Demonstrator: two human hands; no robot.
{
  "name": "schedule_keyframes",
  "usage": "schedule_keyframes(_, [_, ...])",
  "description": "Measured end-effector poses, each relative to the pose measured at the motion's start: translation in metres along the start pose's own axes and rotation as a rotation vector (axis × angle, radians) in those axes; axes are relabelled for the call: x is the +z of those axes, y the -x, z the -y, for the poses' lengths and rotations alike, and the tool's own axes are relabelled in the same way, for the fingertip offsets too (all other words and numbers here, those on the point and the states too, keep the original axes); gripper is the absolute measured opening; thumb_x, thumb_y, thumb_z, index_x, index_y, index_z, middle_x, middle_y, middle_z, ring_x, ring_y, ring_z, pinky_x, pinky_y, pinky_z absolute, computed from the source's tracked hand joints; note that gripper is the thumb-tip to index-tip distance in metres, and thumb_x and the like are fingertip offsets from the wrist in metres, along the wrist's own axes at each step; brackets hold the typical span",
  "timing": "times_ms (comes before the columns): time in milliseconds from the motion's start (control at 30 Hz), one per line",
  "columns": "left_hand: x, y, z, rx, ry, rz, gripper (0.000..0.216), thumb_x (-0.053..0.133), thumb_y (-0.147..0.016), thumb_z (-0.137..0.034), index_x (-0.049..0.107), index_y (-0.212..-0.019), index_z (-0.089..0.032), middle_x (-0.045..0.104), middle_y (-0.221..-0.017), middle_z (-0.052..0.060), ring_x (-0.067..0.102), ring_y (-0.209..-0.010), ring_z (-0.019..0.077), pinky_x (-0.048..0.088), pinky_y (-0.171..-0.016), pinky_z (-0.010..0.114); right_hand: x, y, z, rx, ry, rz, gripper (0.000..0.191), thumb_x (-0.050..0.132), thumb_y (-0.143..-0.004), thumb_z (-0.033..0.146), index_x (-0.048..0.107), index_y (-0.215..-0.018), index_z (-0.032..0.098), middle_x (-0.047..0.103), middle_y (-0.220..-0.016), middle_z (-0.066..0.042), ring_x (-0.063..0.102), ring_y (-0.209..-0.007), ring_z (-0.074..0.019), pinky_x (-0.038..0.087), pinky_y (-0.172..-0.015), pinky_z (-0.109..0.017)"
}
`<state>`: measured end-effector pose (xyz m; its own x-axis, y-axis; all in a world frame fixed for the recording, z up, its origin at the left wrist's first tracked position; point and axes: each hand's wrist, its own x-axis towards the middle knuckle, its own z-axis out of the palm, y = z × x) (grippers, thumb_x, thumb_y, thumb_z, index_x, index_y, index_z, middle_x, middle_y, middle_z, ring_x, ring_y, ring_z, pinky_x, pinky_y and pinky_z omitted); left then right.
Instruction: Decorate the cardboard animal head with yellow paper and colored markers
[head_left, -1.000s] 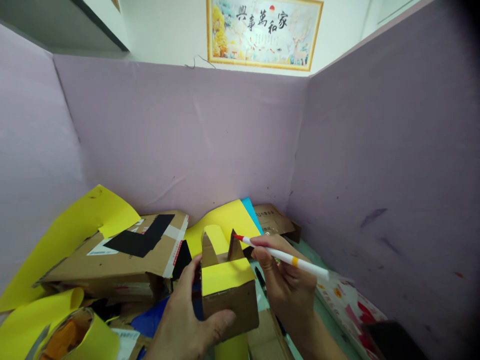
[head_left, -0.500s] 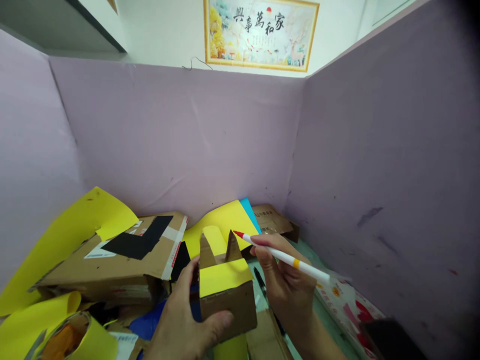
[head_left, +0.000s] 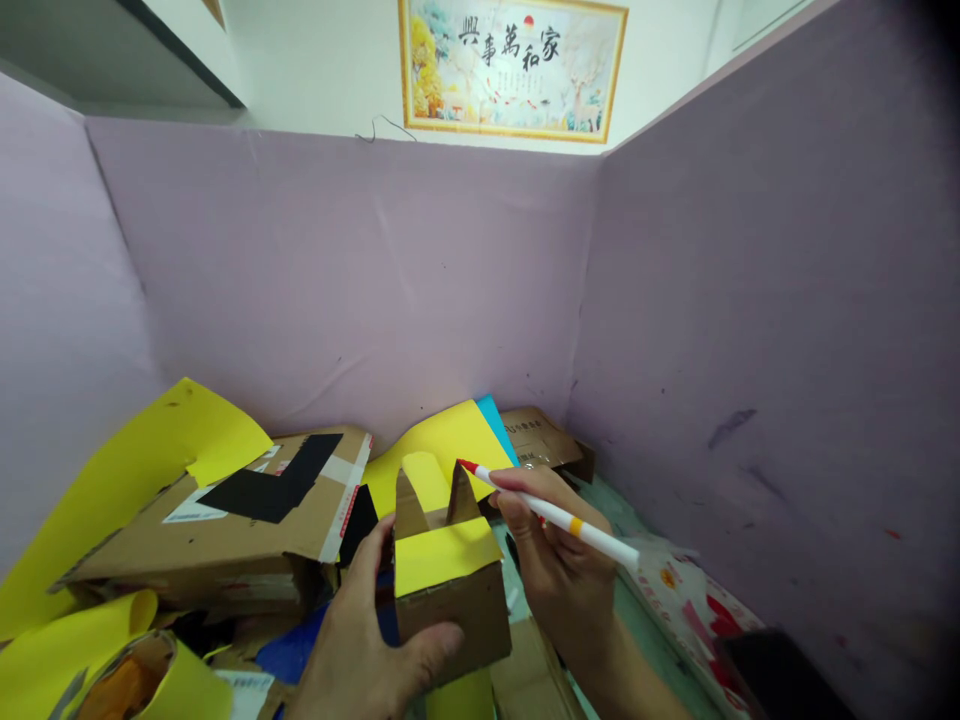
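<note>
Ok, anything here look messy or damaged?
Yes. Near the small cardboard box in the left hand and the marker in the right hand, yellow paper lies curled beside a flattened carton; the right purple panel has dark smudges.

The left hand (head_left: 360,650) hides the left side of the cardboard box (head_left: 450,605). A dark object (head_left: 772,680) at the near right corner of the tabletop (head_left: 600,495) is too blurred to identify.

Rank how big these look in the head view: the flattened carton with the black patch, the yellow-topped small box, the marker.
1. Flattened carton, largest.
2. Small box in the left hand; nearness to the camera enlarges it.
3. Marker in the right hand, smallest.
</note>
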<state>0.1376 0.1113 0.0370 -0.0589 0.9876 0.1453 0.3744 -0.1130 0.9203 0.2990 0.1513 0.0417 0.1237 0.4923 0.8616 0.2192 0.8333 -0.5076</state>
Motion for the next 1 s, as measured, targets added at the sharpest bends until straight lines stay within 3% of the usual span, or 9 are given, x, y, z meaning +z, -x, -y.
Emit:
schedule_keyframes(200, [0.0005, 0.0003, 0.0001, 0.015, 0.017, 0.002, 0.083, 0.065, -0.059, -0.04, 0.035, -0.132, -0.013, 0.057, -0.129, 0.017, 0.049, -0.12, 0.0362, 0.035, -0.101, 0.051, -0.0006, 0.0013, 0.0007, 0.007, 0.028, -0.043, 0.016, 0.055, -0.086, 0.013, 0.063, -0.093, 0.025, 0.063, -0.082, 0.001, 0.061, -0.076, -0.0119, 0.05, -0.069, -0.024])
schedule_keyframes(1000, [0.0019, -0.0005, 0.0035, 0.023, 0.034, -0.019, 0.09, 0.067, -0.057, -0.043, 0.034, -0.134, -0.012, 0.056, -0.131, 0.015, 0.05, -0.119, 0.0329, 0.039, -0.099, 0.045, -0.0007, 0.0004, -0.0027, -0.001, 0.005, -0.01, 0.018, 0.054, -0.086, 0.011, 0.062, -0.095, 0.025, 0.063, -0.085, 0.001, 0.06, -0.078, -0.0114, 0.049, -0.071, -0.024])
